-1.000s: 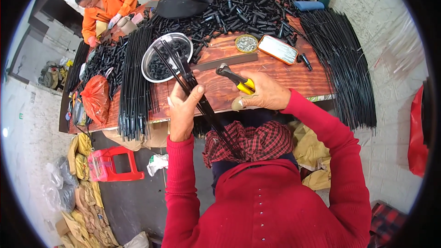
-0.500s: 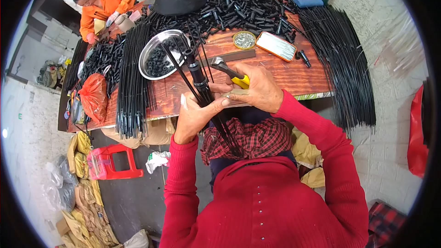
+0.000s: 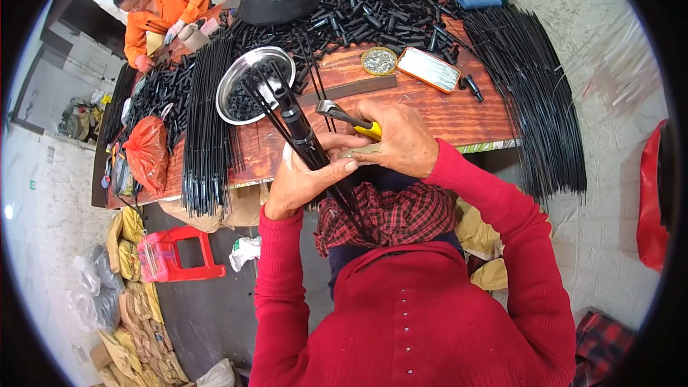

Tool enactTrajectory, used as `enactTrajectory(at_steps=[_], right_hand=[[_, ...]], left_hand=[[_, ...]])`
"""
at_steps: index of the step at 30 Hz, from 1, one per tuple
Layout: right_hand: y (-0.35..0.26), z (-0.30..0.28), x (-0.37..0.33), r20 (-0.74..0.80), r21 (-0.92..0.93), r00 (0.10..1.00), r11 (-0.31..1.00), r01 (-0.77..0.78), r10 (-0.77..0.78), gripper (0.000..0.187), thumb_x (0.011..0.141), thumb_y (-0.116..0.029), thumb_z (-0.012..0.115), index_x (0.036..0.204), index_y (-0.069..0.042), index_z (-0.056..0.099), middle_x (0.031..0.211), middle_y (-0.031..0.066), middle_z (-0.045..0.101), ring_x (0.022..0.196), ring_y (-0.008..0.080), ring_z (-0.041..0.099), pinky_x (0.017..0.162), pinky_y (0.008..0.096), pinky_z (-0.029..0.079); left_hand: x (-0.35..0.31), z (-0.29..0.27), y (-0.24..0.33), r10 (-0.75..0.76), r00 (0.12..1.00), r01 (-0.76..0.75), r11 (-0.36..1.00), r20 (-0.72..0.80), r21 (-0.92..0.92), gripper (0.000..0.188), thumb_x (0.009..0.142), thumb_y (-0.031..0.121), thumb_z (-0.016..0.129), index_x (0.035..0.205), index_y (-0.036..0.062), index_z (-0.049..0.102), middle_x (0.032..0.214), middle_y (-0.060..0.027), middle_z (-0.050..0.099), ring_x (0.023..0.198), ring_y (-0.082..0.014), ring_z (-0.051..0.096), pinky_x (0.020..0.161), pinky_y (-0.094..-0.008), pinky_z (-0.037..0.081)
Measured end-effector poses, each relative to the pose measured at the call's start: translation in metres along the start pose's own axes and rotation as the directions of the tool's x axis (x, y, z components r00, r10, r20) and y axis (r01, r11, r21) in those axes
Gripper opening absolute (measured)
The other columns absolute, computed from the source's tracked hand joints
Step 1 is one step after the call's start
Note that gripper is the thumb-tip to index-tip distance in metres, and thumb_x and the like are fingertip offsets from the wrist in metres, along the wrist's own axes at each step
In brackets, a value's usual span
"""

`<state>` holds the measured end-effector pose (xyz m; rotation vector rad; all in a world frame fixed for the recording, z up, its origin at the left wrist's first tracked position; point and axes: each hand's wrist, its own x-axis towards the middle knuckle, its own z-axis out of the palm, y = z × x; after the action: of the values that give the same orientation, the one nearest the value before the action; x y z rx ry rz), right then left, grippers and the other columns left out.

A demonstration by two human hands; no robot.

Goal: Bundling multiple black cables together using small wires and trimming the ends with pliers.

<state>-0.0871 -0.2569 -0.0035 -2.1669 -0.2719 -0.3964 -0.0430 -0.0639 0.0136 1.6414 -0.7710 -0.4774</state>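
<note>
My left hand (image 3: 302, 185) is wrapped round a black umbrella frame (image 3: 297, 127), a tubular fitting with thin black ribs about it. The frame leans toward me, its lower end on the red checked cloth (image 3: 390, 216) over my lap. My right hand (image 3: 405, 140) is closed on pliers with yellow handles (image 3: 370, 130), whose dark metal jaws lie just right of the frame. Both hands' fingers meet near the fitting. Whether the jaws grip anything, I cannot tell. Beyond the frame stands a steel bowl (image 3: 228, 104) of small black parts.
Black tubular fittings (image 3: 358, 18) are heaped on the reddish wooden table (image 3: 459, 118). Rib bundles lie at left (image 3: 208, 136) and right (image 3: 534, 100). Nearby are a round tin (image 3: 379, 61) and a white tray (image 3: 428, 70). A co-worker in orange (image 3: 183, 0) handles parts at far left.
The pliers' jaws have turned and dropped slightly toward the left, closer to the frame. The frame's upper end has tipped a little left and down in my left hand.
</note>
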Motion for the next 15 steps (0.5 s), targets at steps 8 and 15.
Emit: enactTrajectory(at_steps=[8, 15], right_hand=[[0.0, 0.001, -0.003, -0.046, -0.097, 0.996, 0.993, 0.071, -0.076, 0.044, 0.072, -0.038, 0.075, 0.097, -0.005, 0.059, 0.081, 0.0155, 0.066, 0.077, 0.0351, 0.065, 0.065, 0.0434, 0.049], [-0.005, 0.001, -0.005, -0.01, -0.141, 0.997, 0.988, 0.069, -0.071, 0.042, 0.072, -0.036, 0.074, 0.095, -0.006, 0.056, 0.08, 0.0154, 0.064, 0.076, 0.036, 0.064, 0.064, 0.0445, 0.048]], left_hand=[[-0.002, 0.002, -0.004, -0.016, 0.998, 0.014, 0.999, -0.068, -0.034, 0.03, 0.077, 0.014, 0.077, 0.104, 0.0009, 0.07, 0.082, -0.0011, 0.067, 0.071, -0.0054, 0.053, 0.064, -0.0221, 0.043], [-0.002, -0.009, -0.008, -0.05, 0.996, 0.041, 0.992, 0.072, 0.117, 0.033, 0.076, 0.022, 0.075, 0.103, 0.0031, 0.07, 0.098, -0.0054, 0.068, 0.087, -0.0118, 0.057, 0.08, -0.0278, 0.044]])
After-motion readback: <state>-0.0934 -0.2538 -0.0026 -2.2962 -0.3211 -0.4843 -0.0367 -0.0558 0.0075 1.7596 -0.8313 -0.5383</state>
